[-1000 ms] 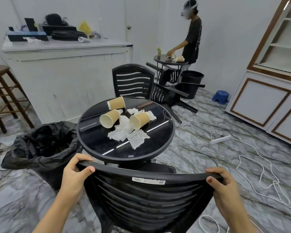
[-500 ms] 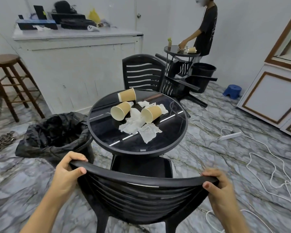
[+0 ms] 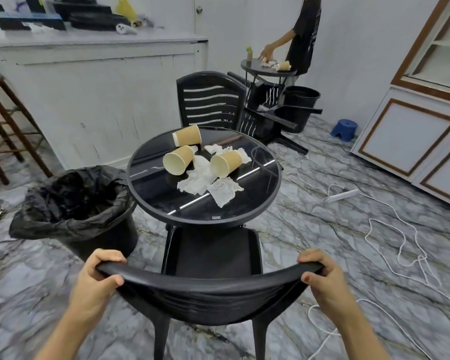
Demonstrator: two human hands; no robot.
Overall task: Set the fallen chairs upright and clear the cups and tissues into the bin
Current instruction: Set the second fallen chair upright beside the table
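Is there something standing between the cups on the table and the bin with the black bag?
Nothing visible does. The three paper cups lie on the round table, and the bin stands open right beside its left edge. Both hands grip the chair back.

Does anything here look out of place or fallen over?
Yes. Three paper cups lie tipped among crumpled tissues on the round table, and beyond it a black chair lies toppled on the floor.

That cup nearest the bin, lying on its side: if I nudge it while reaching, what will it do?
The cup is an empty paper one lying on glossy glass, so it is probably light and skids easily. Being tapered, it would likely roll in a curve rather than straight. Its rim looks thin, so a firm squeeze may crush it.
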